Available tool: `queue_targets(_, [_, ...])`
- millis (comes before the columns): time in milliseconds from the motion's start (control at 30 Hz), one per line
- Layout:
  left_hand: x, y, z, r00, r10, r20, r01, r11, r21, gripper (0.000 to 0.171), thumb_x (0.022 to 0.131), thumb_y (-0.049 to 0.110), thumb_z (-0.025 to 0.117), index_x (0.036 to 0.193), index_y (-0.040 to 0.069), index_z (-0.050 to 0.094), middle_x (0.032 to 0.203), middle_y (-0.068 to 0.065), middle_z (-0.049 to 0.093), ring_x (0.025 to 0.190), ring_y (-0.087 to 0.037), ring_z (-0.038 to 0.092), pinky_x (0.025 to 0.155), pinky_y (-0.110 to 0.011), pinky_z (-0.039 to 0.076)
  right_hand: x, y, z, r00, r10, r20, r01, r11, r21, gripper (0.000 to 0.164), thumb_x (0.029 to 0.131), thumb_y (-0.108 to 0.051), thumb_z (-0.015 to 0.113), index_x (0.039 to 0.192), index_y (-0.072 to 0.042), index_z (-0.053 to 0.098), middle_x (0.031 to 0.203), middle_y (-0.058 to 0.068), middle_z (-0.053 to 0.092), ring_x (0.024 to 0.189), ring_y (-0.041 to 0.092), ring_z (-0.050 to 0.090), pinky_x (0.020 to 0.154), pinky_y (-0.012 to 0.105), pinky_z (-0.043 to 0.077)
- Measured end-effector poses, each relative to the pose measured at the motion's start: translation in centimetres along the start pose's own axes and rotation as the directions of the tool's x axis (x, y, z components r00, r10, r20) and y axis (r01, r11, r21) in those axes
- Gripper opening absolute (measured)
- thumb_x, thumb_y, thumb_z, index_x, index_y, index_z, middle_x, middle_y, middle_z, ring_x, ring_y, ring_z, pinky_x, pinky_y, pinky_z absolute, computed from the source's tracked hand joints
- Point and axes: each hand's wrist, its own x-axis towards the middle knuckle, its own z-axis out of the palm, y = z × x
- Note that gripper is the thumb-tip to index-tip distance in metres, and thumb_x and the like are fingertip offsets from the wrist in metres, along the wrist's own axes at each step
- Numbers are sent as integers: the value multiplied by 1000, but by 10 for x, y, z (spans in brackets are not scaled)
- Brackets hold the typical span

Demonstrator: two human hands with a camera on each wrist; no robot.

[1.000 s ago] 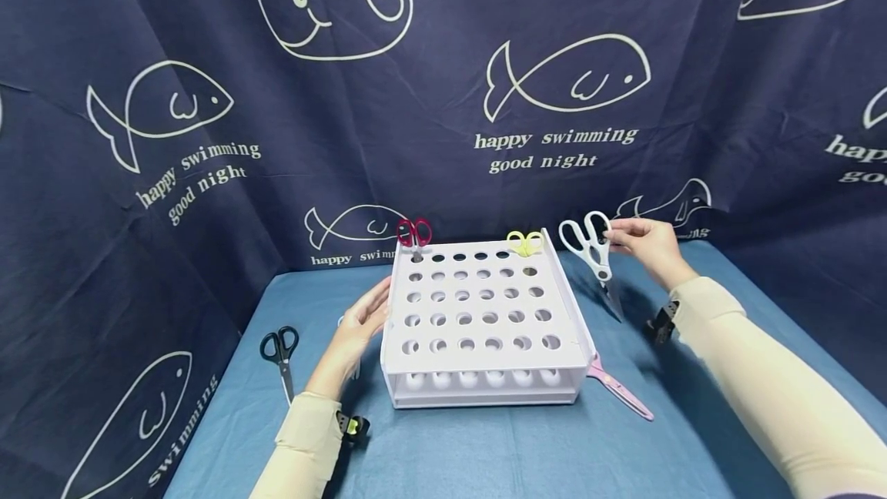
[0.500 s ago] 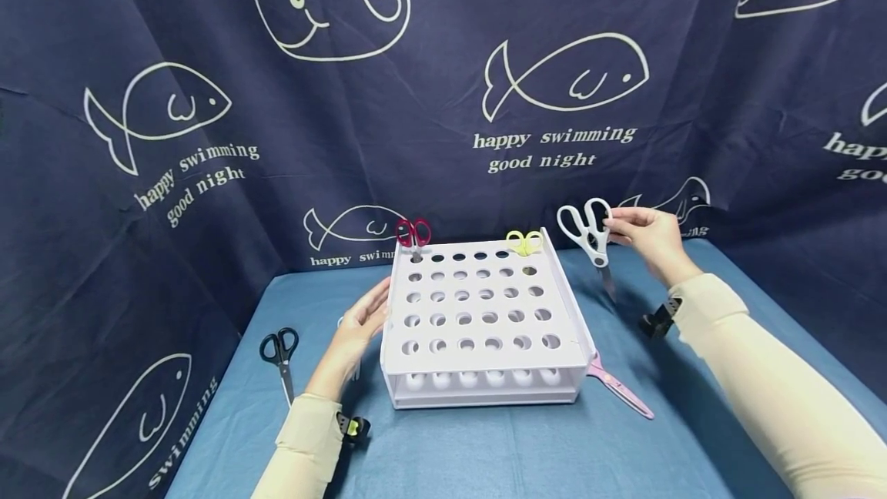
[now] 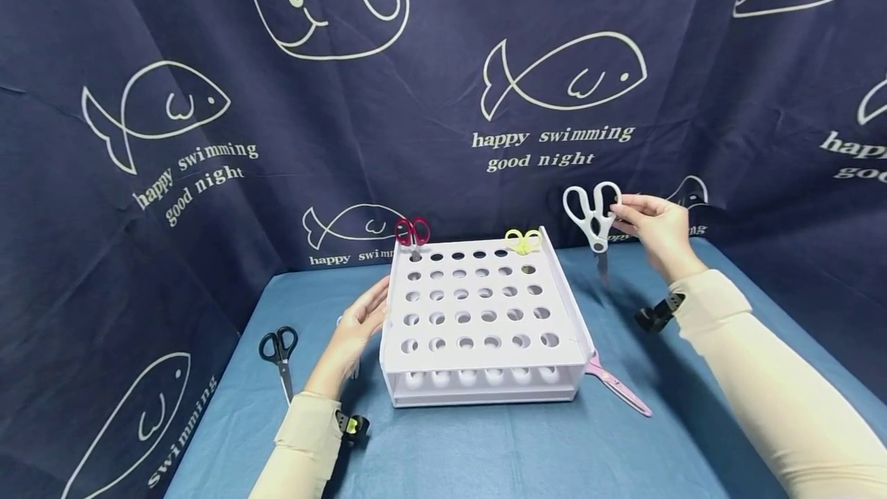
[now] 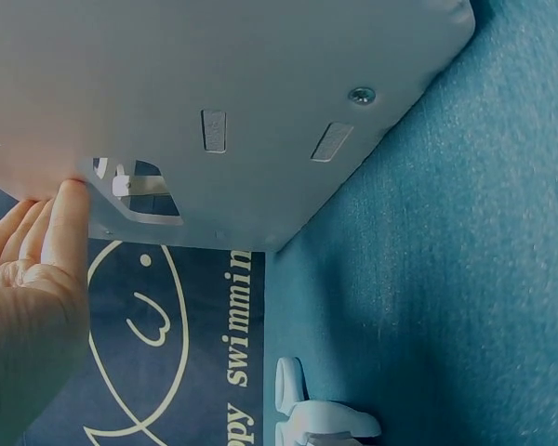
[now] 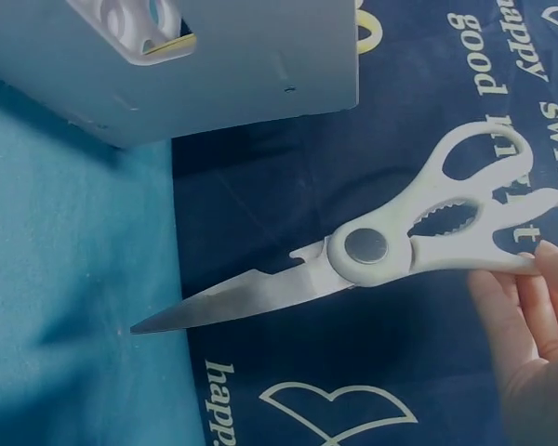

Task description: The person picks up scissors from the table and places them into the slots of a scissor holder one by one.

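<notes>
My right hand [image 3: 660, 231] pinches one handle loop of the white kitchen scissors [image 3: 594, 222], right of the white rack and above the table. Their blades point down and look closed in the right wrist view, where the steel blade [image 5: 251, 299] shows bare. My left hand [image 3: 360, 323] rests with straight fingers against the left side of the white holed rack [image 3: 478, 360]; in the left wrist view its fingertips touch the side panel [image 4: 260, 56] beside a cutout. Red-handled scissors [image 3: 413, 232] stand in the rack's back left hole. Yellow-handled scissors [image 3: 523, 242] stand in its back right hole.
Black-handled scissors [image 3: 279, 346] lie on the blue table at left. Pink scissors [image 3: 624, 393] lie against the rack's front right corner. White-handled scissors [image 4: 325, 418] lie near my left hand, partly hidden in the head view. A navy fish-print curtain [image 3: 443, 98] hangs behind.
My right hand has lifted the white kitchen scissors higher, and their blades have swung closer to vertical. My left hand and the rack have stayed in place.
</notes>
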Motion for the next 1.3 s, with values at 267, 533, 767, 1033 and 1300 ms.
queue_targets(267, [0, 1, 1, 1000, -5, -1, 5, 1000, 4, 55, 99, 20, 54, 151, 16, 35, 154, -7, 38, 137, -17, 41, 105, -25, 43, 3, -14, 6, 996, -24, -91, 19, 998, -53, 14, 81, 7, 71, 86, -5, 75, 72, -2, 73, 70, 9, 71, 66, 25, 60])
queue_targets(533, [0, 1, 1, 1000, -3, -3, 3, 1000, 12, 55, 99, 20, 54, 151, 16, 35, 154, -7, 38, 137, -17, 41, 104, -24, 44, -1, -33, 17, 997, -65, -45, 67, 997, 37, 12, 80, 7, 72, 87, -2, 74, 74, 2, 74, 71, 11, 72, 67, 26, 60])
queue_targets(767, [-1, 1, 1, 1000, -2, 3, 2, 1000, 6, 55, 100, 20, 53, 151, 16, 35, 155, -7, 37, 138, -18, 40, 105, -25, 43, -2, -45, 26, 996, -94, 1, 94, 993, 73, 13, 81, 9, 71, 90, 1, 73, 75, 5, 74, 71, 13, 73, 68, 27, 60])
queue_targets(1033, [-2, 0, 1, 1000, 4, 6, -4, 1000, 14, 55, 100, 21, 54, 151, 16, 34, 155, -7, 37, 140, -19, 38, 109, -29, 40, -1, -56, 35, 996, -94, -7, 94, 991, 99, 13, 80, 11, 70, 90, 2, 72, 76, 6, 74, 71, 14, 72, 69, 29, 60])
queue_targets(1300, [-1, 0, 0, 1000, 9, 16, -9, 1000, 18, 55, 100, 21, 53, 151, 15, 34, 155, -7, 36, 140, -18, 37, 109, -29, 41, 1, -70, 45, 994, -104, -10, 105, 984, 146, 14, 80, 11, 70, 91, 4, 72, 77, 8, 73, 71, 16, 72, 68, 30, 60])
